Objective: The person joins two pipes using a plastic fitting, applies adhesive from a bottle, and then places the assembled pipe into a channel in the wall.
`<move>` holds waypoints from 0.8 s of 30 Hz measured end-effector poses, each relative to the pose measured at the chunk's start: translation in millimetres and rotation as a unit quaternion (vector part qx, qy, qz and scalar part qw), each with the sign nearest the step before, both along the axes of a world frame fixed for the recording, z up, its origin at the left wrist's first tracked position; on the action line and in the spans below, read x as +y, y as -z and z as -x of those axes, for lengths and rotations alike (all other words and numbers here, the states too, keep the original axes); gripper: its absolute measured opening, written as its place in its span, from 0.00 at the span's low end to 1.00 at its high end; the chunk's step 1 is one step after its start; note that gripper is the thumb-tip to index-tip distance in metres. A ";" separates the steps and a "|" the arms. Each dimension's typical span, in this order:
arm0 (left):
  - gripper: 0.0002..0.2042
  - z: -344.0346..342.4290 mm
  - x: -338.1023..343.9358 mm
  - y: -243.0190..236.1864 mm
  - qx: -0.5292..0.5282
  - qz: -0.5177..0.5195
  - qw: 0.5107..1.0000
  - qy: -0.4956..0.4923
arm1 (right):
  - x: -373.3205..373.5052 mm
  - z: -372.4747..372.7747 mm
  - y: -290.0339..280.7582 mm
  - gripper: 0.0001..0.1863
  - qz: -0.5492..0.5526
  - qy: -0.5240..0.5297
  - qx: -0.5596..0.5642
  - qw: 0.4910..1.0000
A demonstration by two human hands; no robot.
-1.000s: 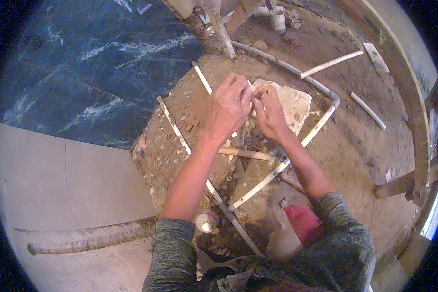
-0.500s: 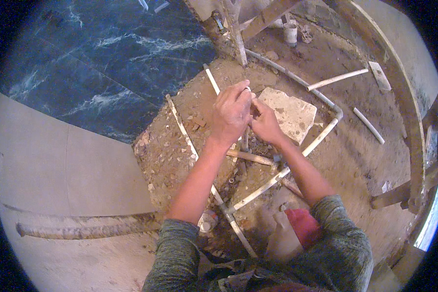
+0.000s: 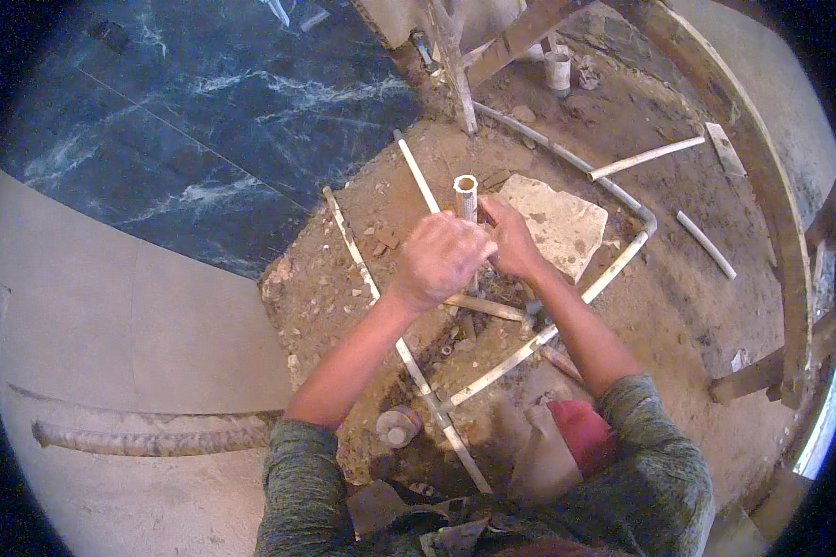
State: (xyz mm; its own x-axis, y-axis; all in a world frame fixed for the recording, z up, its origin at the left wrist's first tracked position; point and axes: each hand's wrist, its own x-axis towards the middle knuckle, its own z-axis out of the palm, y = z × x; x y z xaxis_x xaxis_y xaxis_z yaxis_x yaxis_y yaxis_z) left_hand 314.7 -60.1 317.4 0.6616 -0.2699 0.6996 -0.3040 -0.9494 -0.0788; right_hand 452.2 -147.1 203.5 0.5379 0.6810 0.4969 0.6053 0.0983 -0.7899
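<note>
An upright pipe [image 3: 467, 193] stands in the middle of the dirt, its round, open top showing a pale rim. My left hand [image 3: 441, 260] is wrapped round it below the top, knuckles up. From the other side my right hand [image 3: 514, 243] closes against the same pipe, its thumb side near the top; its other fingertips are partly hidden behind the left hand. Just under my hands, a short brownish pipe [image 3: 488, 306] lies across the ground. A flat pale stone slab [image 3: 557, 223] lies to the right of the right hand.
White pipes [image 3: 502, 367] run joined across the dirt, with a grey pipe [image 3: 553, 141] farther back. Loose pipe pieces [image 3: 706, 244] lie right. A bottle-like container [image 3: 398, 427] sits near me. Dark blue marbled flooring [image 3: 204, 121] spans the far left; a curved wooden beam [image 3: 780, 186] rises right.
My left hand has slid down from the pipe's top toward me, uncovering its open end. The right hand has shifted slightly lower. The bottle-like container shows more fully.
</note>
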 end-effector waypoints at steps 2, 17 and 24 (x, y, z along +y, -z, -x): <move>0.10 -4.7 -6.0 -1.7 -0.058 0.125 0.985 -0.102 | -1.4 7.8 -14.2 0.24 -0.008 -0.012 0.037 0.999; 0.10 -27.6 28.0 -38.3 0.201 0.303 0.903 -0.228 | -2.5 20.7 -31.2 0.21 -0.014 -0.027 0.029 0.999; 0.14 -31.0 32.3 -39.6 0.211 0.489 0.822 -0.200 | -1.7 18.1 -27.1 0.22 -0.024 -0.015 0.051 0.998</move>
